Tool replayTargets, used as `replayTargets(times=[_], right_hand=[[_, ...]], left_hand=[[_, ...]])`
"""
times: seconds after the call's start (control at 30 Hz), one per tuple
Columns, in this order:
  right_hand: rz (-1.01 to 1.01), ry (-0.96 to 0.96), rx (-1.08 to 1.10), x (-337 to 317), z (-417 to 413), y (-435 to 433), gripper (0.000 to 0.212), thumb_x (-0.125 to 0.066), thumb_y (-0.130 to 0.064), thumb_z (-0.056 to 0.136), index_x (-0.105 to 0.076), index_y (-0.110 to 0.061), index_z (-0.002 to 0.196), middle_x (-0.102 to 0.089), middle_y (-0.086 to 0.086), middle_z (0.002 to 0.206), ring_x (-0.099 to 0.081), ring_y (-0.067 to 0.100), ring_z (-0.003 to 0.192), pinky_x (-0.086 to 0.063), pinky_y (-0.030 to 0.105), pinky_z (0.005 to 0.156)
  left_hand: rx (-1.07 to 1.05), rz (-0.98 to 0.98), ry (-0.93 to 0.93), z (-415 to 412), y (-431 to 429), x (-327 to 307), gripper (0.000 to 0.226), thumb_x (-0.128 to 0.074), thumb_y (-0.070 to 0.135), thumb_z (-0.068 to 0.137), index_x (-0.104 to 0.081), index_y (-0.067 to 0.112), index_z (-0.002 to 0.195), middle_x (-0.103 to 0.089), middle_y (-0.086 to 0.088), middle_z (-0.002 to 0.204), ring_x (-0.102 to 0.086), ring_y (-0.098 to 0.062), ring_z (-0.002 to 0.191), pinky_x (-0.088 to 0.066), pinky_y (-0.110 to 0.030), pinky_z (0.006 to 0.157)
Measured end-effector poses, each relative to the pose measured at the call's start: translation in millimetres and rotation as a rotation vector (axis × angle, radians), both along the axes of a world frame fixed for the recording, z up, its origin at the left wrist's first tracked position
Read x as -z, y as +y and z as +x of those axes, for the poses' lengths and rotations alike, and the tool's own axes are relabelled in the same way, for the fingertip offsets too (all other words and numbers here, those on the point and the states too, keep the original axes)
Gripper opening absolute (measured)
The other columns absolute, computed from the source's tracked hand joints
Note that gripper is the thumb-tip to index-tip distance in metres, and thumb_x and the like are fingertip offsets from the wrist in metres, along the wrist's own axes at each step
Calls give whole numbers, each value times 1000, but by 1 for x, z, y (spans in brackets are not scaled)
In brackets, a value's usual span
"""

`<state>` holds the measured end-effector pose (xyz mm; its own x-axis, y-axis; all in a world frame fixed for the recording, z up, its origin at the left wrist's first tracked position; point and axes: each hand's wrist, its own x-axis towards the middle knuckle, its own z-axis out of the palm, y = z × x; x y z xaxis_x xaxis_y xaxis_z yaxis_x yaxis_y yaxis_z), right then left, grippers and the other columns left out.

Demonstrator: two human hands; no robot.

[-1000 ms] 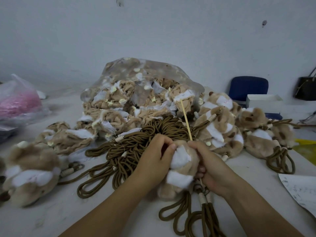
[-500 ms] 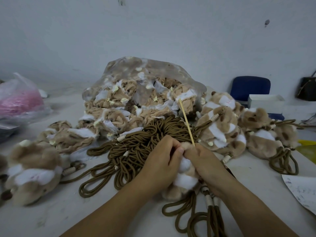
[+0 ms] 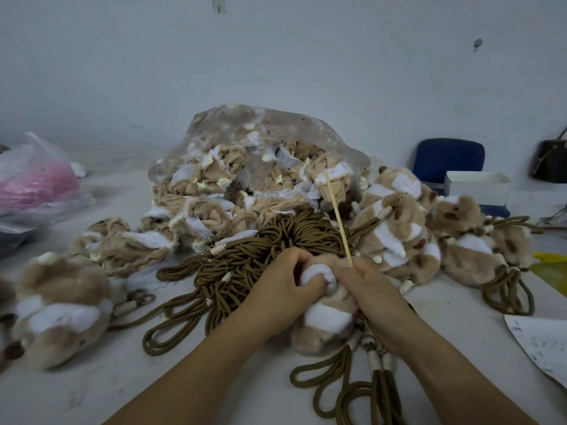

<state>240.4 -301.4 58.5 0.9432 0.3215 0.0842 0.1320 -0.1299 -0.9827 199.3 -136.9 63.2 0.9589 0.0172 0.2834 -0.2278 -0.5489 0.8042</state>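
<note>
Your left hand (image 3: 282, 289) gripped the top of a small tan-and-white plush toy (image 3: 325, 328), fingers curled into its white fur. Your right hand (image 3: 371, 299) closed round the toy's other side and pinched a thin pale wooden stick (image 3: 337, 216), whose lower end went down into the toy at your fingertips while the rest slanted up and away to the left. The two hands were close together, with only the toy between them. The toy stood on the pale grey bench (image 3: 92, 388) near its front edge, about midway along, and its dark brown cord loops (image 3: 319, 378) trailed toward you. Just behind your hands lay a tangled heap of dark brown cords (image 3: 270, 240), some with cream bindings. Behind that heap, toward the back edge, sat a clear plastic bag of limp tan-and-white plush skins (image 3: 245, 154), several of them spilling out onto the bench. A cluster of stuffed tan-and-white plush toys (image 3: 399, 228) lay to the right of the heap, and another stuffed plush toy (image 3: 58, 308) lay near the left edge. A clear bag of pink material (image 3: 33, 179) sat at the back left corner. A white printed paper sheet (image 3: 540, 342) lay at the right edge. Beyond the bench on the right were a blue padded chair (image 3: 448, 157) and a white cardboard box (image 3: 477, 187).
</note>
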Motion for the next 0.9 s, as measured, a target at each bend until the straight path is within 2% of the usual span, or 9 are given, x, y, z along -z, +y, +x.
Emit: replayTargets(times=[0.1,0.2,0.3,0.37,0.43,0.53,0.7,0.8,0.9], right_hand=[[-95,-103,-5,-2,-2,2,16,-57,-34,86,-62,-19,91,-66,11,89,-62,13,74,-54,38,68],[-186,-161,-55,-7,-6,5,26,-54,-50,73,-55,-25,82,-57,-3,68,-54,7,64,-47,34,60],[-229,-206,-115,-6,-9,8,31,-51,-48,75,-51,-17,81,-49,-8,65,-48,8,60,-42,37,58],[-213,-226,-174,-6,-12,10,18,-51,-44,80,-57,-27,83,-56,-10,67,-54,6,62,-46,31,57],[-175,-224,-190,-5,-16,12,15,-51,-44,82,-61,-33,86,-63,-11,72,-59,4,66,-49,25,58],[-58,-151,-61,-3,-14,12,15,-55,-35,90,-65,-25,89,-68,-1,75,-62,9,69,-52,31,62],[116,-36,9,-7,-10,7,26,-51,-25,94,-71,-36,85,-74,-1,83,-69,11,75,-52,25,61],[140,-26,-20,-9,-11,5,24,-52,-28,93,-71,-40,86,-74,-2,85,-70,10,77,-52,23,61],[99,-46,-48,-9,-12,5,16,-55,-34,85,-68,-42,84,-73,-5,81,-69,7,73,-52,20,58]], left_hand=[[-48,-37,7,1,-2,2,15,-64,36,87,-50,33,88,-58,9,89,-53,-1,74,-42,-13,57],[-105,-59,14,3,-3,4,13,-61,27,88,-48,28,88,-57,4,91,-51,-6,76,-38,-21,60],[-143,-132,35,5,-2,6,10,-58,22,90,-49,27,89,-57,3,91,-51,-7,74,-36,-24,61],[-167,-158,22,4,-1,7,11,-55,21,91,-50,30,88,-58,7,89,-53,-5,75,-38,-23,62],[-164,-176,9,4,-1,7,12,-54,20,92,-52,31,88,-61,7,89,-57,-7,79,-43,-26,65],[-86,-287,75,4,-2,6,13,-54,22,94,-63,30,89,-67,4,91,-63,-14,87,-53,-36,75],[78,-589,245,4,-5,3,26,-62,49,79,-74,34,97,-75,5,100,-71,-15,96,-57,-34,86],[67,-538,237,6,-5,7,24,-66,45,89,-73,30,105,-76,4,102,-71,-14,96,-57,-36,87],[50,-515,238,7,-1,9,12,-67,33,92,-73,30,101,-76,5,98,-71,-13,93,-57,-31,82]])
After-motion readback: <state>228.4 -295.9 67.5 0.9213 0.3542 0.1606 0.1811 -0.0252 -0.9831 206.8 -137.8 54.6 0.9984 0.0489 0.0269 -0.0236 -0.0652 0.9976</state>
